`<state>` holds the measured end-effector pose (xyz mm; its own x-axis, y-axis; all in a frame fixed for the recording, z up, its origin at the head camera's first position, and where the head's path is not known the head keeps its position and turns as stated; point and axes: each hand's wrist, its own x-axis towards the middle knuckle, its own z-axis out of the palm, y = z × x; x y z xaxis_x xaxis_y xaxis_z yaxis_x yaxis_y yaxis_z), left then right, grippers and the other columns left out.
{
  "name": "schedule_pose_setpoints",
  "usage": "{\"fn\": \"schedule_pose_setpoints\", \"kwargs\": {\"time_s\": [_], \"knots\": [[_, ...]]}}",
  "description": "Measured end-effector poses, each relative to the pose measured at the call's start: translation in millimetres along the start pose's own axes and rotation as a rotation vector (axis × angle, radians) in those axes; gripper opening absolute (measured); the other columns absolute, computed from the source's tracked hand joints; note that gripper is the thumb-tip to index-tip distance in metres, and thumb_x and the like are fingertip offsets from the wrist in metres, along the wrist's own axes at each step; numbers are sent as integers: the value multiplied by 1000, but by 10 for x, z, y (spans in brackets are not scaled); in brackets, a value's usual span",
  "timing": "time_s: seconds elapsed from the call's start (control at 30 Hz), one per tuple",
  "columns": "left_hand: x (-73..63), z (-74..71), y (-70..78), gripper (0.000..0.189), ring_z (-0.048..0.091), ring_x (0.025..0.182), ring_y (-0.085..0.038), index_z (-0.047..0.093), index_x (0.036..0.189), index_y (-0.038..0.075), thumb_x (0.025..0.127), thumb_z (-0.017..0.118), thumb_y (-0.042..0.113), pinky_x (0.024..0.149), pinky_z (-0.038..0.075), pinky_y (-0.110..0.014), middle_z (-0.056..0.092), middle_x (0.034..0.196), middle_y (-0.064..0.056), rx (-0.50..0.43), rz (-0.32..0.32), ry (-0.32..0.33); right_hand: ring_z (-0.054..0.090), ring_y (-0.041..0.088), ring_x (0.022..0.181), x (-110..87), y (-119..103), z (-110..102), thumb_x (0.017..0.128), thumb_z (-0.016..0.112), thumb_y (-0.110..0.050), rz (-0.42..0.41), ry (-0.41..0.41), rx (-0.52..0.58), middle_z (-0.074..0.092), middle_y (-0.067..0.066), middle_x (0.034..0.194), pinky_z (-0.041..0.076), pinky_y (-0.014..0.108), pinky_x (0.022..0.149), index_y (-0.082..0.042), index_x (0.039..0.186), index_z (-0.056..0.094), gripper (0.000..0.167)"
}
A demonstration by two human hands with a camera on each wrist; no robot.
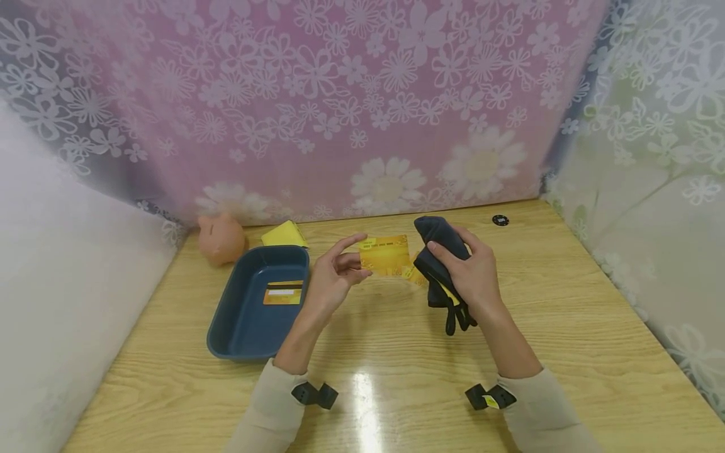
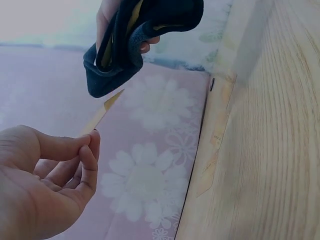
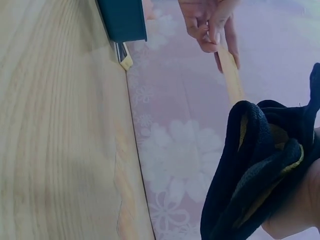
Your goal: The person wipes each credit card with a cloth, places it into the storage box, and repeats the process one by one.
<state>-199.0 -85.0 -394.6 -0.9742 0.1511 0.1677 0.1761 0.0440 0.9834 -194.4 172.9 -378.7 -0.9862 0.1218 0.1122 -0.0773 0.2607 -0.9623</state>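
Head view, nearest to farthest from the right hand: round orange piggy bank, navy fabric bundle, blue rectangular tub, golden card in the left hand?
1. Navy fabric bundle, in the right hand.
2. Golden card, in the left hand.
3. Blue tub, farther left.
4. Orange piggy bank, back left.

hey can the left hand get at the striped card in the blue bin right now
Probably not just yet: the left hand is pinching a yellow card, so its grip is taken. Otherwise the way looks free: the blue bin is open on top, and nothing seems to cover the striped card.
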Motion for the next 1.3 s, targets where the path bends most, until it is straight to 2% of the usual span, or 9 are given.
{"fn": "schedule_pose_setpoints", "kwargs": {"time_s": [0.1,0.27,0.4,0.5,0.6,0.83,0.97,1.13,1.3], "knots": [[6,8,-3,63,67,103,-35,63,145,23,92,71,-11,94,60,-49,74,116,-15,8,-4,9,65,39,123,-16,-20,3,96,76,-43,-16,-16,21,43,15,160,59,19,79,-18,155,52,69],[13,24,-5,62,68,100,-32,64,143,25,92,72,-9,89,62,-41,75,113,-13,28,-12,22,61,38,129,-64,-36,98,96,76,-40,-45,-75,44,46,15,158,59,26,88,-15,154,53,67],[15,32,-19,61,70,96,-29,63,144,22,92,73,-8,88,62,-44,77,110,-14,26,-1,14,62,37,127,-123,-36,230,96,77,-35,-79,-114,60,52,13,152,61,37,93,-14,150,57,61],[16,39,-28,62,72,94,-31,62,144,22,91,73,-8,87,62,-46,77,109,-15,33,11,6,56,37,134,-178,-35,332,96,78,-33,-123,-135,33,55,12,150,55,50,103,-13,147,59,58],[14,49,-32,64,71,94,-31,62,145,22,90,74,-8,84,62,-40,77,108,-15,48,16,1,49,38,141,-232,-27,423,95,78,-32,-156,-162,-2,55,12,150,48,59,109,-13,146,61,57],[1,72,-39,61,74,93,-25,62,145,21,94,68,-11,89,61,-38,78,105,-11,65,42,-29,50,38,139,-300,11,539,95,79,-29,-213,-227,-25,60,10,144,44,63,110,-16,144,64,53],[-6,74,-30,60,74,94,-24,61,146,20,93,70,-8,88,61,-37,78,106,-9,68,43,-39,50,38,138,-292,18,541,94,80,-31,-207,-216,-42,60,11,145,45,63,109,-16,144,63,55],[-3,67,-15,62,72,91,-26,61,145,22,91,74,-7,78,58,-33,78,108,-10,83,42,-27,49,40,138,-254,8,487,95,79,-34,-178,-179,-77,58,13,145,45,63,109,-15,146,62,57],[-4,56,-2,65,72,92,-28,61,145,20,89,76,-8,81,61,-37,77,109,-14,59,25,-9,45,41,143,-204,9,404,96,77,-36,-154,-149,-91,54,14,151,41,64,113,-13,148,59,60]]}}
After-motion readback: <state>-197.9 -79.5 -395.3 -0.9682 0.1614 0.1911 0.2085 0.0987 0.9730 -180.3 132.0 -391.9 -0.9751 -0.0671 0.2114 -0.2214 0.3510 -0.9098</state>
